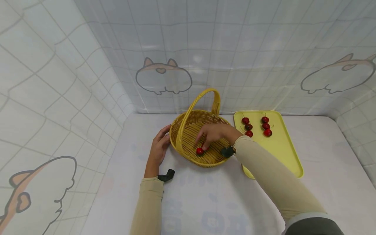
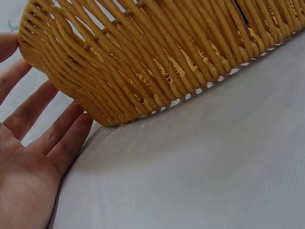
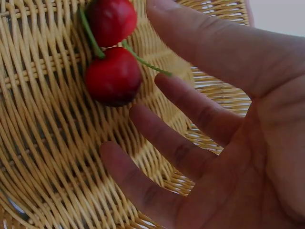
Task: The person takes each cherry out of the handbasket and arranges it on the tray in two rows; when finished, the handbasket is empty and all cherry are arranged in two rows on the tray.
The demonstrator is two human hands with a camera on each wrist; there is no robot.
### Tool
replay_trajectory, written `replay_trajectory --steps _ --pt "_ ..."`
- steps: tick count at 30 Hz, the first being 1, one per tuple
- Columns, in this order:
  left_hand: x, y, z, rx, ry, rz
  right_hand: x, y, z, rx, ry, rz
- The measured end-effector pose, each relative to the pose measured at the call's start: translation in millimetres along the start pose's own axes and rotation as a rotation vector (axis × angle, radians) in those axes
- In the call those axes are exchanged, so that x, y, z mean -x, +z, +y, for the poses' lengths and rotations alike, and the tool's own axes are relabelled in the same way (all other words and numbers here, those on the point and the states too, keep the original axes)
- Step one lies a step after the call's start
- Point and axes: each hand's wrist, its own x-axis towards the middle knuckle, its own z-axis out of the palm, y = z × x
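My left hand (image 1: 159, 147) rests against the left side of a yellow wicker basket (image 2: 157, 57), its fingers spread and touching the weave. Inside the basket, my right hand (image 1: 215, 132) hovers with thumb and fingers apart and loosely bent. Two red cherries with green stems lie together on the woven bottom; the lower cherry (image 3: 113, 77) shows whole in the right wrist view, and the upper cherry (image 3: 112, 21) is cut by the frame edge. One stem (image 3: 147, 64) reaches close to a fingertip. In the head view one cherry (image 1: 200, 151) shows beside the fingers.
A pale yellow tray (image 1: 279, 156) lies right of the basket, under the right forearm. Several cherries (image 1: 265, 126) sit on it in two short rows near its far end. The basket's tall handle (image 1: 191, 109) arches upward. A tiled-pattern wall covering (image 1: 249, 81) stands behind.
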Motion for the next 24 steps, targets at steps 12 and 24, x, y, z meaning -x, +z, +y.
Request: replay_trajectory --steps 12,24 --pt "-0.6 0.4 0.8 0.017 -0.006 0.001 -10 10.5 -4 0.053 0.064 -0.037" --pt "0.4 2.3 3.5 0.012 -0.001 0.005 -15 13.0 -5 0.061 0.077 -0.065"
